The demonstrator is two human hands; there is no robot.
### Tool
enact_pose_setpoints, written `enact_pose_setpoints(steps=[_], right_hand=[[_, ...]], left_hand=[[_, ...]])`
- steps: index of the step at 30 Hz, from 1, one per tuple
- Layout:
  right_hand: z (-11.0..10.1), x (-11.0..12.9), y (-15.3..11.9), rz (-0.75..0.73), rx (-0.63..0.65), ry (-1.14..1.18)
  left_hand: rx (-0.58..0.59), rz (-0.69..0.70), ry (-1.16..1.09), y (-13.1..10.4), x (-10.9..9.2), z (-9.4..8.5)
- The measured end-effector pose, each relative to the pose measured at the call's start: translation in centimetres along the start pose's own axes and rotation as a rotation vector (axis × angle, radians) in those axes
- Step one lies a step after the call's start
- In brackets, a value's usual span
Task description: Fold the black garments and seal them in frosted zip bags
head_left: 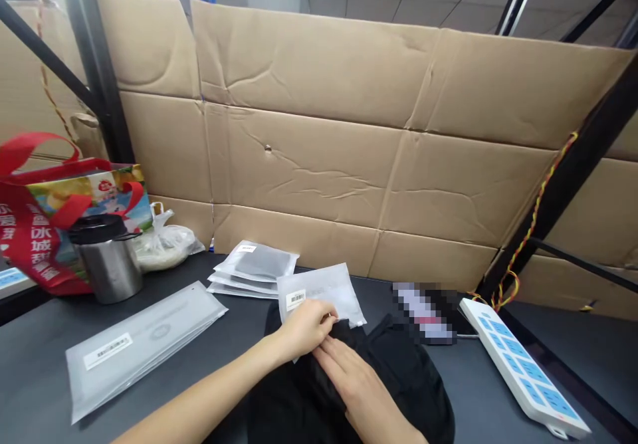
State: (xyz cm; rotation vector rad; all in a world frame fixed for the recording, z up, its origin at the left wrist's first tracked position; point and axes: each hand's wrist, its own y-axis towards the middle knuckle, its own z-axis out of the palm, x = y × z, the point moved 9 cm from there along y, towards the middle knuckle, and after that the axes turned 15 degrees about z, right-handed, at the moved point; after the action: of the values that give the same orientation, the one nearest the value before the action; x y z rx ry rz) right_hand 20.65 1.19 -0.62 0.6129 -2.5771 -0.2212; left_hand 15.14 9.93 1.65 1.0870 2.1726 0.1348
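Observation:
A frosted plastic pouch (323, 288) with a barcode label lies in front of me, its lower edge against a heap of black cloth (413, 377). My left hand (309, 324) is closed at the pouch's lower edge, thumb and fingers pinched together where pouch and cloth meet; what is between the fingertips is too small to make out. My right hand (351, 374) lies on the black cloth with its fingers stretched out side by side, the fingertips close to the left hand. The pouch's lower left part is hidden behind the left hand.
Stacked pouches (256, 262) lie behind, and longer labelled pouches (144, 341) at left. A steel flask (112, 264), a red-handled bag (64, 231) and a white plastic bag (167, 241) stand back left. At right are a power strip (523, 367) and a pixelated object (423, 314). Cardboard (319, 138) rises behind.

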Motion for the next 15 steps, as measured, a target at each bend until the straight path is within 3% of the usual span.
enact_pose_setpoints(steps=[3,5,8,11,13,15], right_hand=[[-0.3,0.9,-0.3,-0.056,0.028,0.04],[-1.6,-0.6,-0.3,0.038,-0.006,0.224],[-4.3,-6.4,-0.4,0.408,-0.179,0.613],[-5.8,-11.6,-1.4,0.763,-0.415,0.859],[-6.7,-12.0,-1.3,0.749,-0.531,0.86],[-6.9,-9.7,-0.3,0.537,-0.496,0.749]], left_hand=[[-0.007,-0.009,-0.013,0.0,0.6,-0.5],[-0.031,-0.031,-0.031,-0.2,1.5,-1.1],[-0.045,-0.074,-0.085,-0.9,3.0,-1.0],[-0.003,-0.098,-0.162,-1.7,3.5,0.6],[0.029,-0.1,-0.206,-2.1,3.4,1.8],[0.043,-0.105,-0.235,-2.5,3.3,2.6]])
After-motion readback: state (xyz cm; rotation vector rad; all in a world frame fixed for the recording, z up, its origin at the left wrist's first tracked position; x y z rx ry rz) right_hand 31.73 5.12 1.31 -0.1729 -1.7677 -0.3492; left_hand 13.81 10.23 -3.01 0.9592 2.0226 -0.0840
